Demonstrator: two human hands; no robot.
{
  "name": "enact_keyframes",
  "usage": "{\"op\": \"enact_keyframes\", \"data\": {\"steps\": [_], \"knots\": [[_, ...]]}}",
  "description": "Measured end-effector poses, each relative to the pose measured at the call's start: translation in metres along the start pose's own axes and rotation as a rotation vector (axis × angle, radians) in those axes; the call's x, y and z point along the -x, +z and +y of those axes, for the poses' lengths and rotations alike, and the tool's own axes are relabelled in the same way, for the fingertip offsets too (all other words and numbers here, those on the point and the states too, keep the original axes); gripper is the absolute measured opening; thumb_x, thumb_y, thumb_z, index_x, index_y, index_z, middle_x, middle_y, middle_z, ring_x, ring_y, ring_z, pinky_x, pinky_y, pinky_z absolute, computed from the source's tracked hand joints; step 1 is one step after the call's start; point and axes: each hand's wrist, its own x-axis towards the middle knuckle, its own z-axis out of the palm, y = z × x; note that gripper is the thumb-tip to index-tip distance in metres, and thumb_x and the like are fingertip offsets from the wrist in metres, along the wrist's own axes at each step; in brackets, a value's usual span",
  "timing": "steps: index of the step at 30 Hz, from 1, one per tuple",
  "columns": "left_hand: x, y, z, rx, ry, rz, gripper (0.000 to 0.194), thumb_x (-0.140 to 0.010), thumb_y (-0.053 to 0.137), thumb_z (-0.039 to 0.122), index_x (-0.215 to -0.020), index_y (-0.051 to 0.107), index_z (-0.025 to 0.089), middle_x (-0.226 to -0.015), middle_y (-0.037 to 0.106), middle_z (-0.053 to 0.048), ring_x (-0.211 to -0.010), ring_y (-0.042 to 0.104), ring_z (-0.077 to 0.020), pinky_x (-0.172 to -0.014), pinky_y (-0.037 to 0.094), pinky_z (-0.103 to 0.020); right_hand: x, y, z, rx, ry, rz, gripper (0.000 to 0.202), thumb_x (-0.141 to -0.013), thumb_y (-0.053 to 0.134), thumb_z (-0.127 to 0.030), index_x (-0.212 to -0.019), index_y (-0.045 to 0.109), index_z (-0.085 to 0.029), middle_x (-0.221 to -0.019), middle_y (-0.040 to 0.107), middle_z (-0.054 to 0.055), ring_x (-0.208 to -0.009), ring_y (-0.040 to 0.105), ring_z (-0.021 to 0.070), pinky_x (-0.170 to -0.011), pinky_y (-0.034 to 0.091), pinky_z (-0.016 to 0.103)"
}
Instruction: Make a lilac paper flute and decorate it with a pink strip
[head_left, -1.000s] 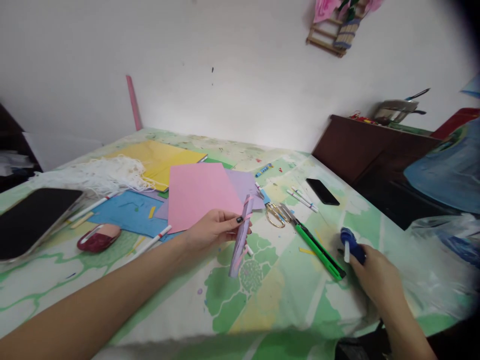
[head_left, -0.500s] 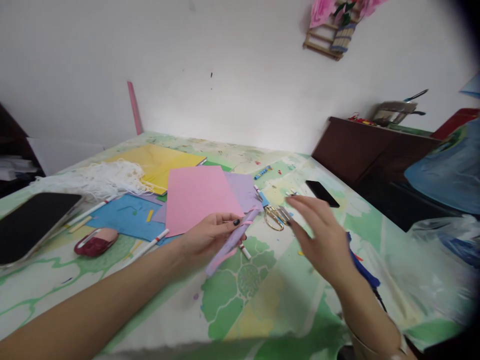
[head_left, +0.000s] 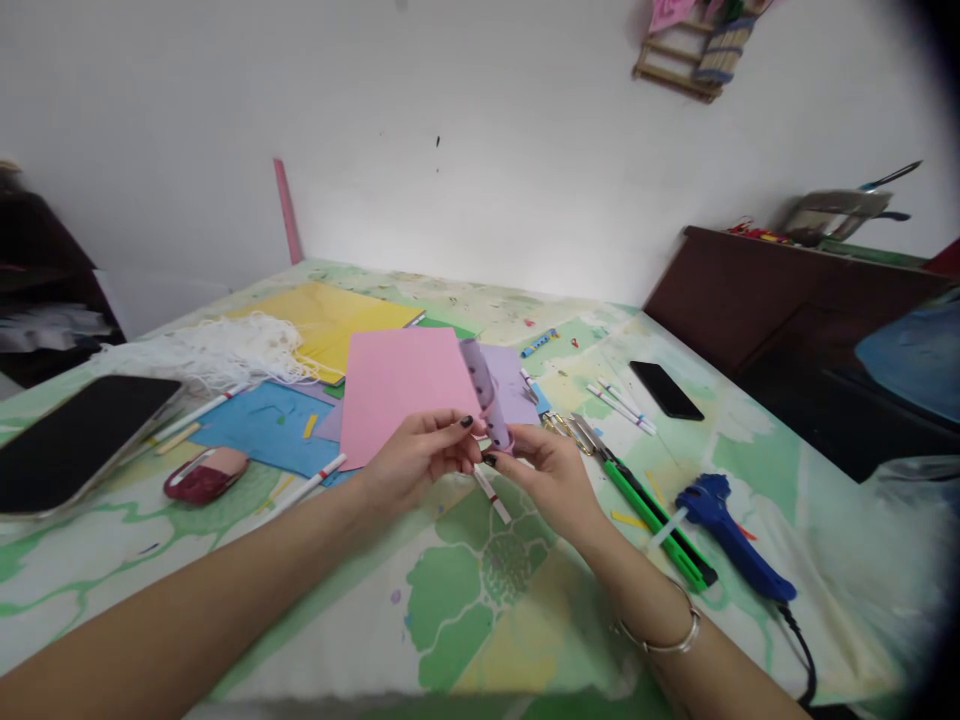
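A rolled purple paper tube (head_left: 486, 385) with dark dots and a pink strip around it stands nearly upright between my hands. My left hand (head_left: 435, 445) pinches the pink strip at the tube's left side. My right hand (head_left: 540, 470) has its thumb and fingers closed on the tube's lower end. Just behind the tube lies a sheet of pink paper (head_left: 405, 390), partly over purple paper (head_left: 510, 380). Gold-handled scissors (head_left: 574, 432) rest beyond my right hand. Below my hands is a white marker (head_left: 493, 497) with a red band.
On the right lie a green cutter (head_left: 652, 520), a blue glue gun (head_left: 731, 535) and a black phone (head_left: 665, 390). White string (head_left: 217, 350), yellow paper (head_left: 322, 315), blue paper (head_left: 262, 430), a dark red case (head_left: 206, 475) and a larger phone (head_left: 82, 440) are on the left.
My right hand has come left and closed on the tube. The tube has turned from slanting down toward me to nearly upright. The view has shifted, showing the cutter and glue gun.
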Motion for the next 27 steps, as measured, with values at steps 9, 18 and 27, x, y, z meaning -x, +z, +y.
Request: {"op": "enact_keyframes", "data": {"steps": [9,18,27], "knots": [[-0.004,-0.006,-0.006,-0.332,0.091,-0.033,0.035,-0.070,0.075,0.028,-0.099,0.066,0.013,-0.073,0.066,-0.003,-0.066,0.061,-0.0131,-0.065,0.047,-0.025,0.008,0.012,-0.001,-0.564,0.254,-0.082,0.038,-0.064,0.078,-0.037,-0.084,0.050,-0.021,-0.069,0.070,-0.001,-0.066,0.066,0.0154,-0.058,0.047,0.025],[-0.005,-0.009,-0.007,-0.325,0.094,-0.115,0.029,-0.073,0.072,0.032,-0.092,0.065,0.012,-0.072,0.064,-0.004,-0.057,0.059,-0.0126,-0.057,0.048,-0.027,0.011,0.019,-0.001,-0.563,0.236,-0.102,0.035,-0.070,0.073,-0.036,-0.091,0.052,-0.019,-0.073,0.069,0.001,-0.072,0.066,0.0149,-0.070,0.049,0.029],[-0.003,-0.007,-0.005,-0.257,0.011,-0.160,0.031,-0.070,0.074,0.032,-0.090,0.065,0.011,-0.076,0.064,-0.006,-0.062,0.057,-0.0119,-0.058,0.044,-0.024,0.011,0.021,0.000,-0.530,0.227,-0.101,0.033,-0.067,0.075,-0.032,-0.093,0.060,-0.017,-0.074,0.069,0.002,-0.071,0.065,0.0146,-0.065,0.047,0.027]]}}
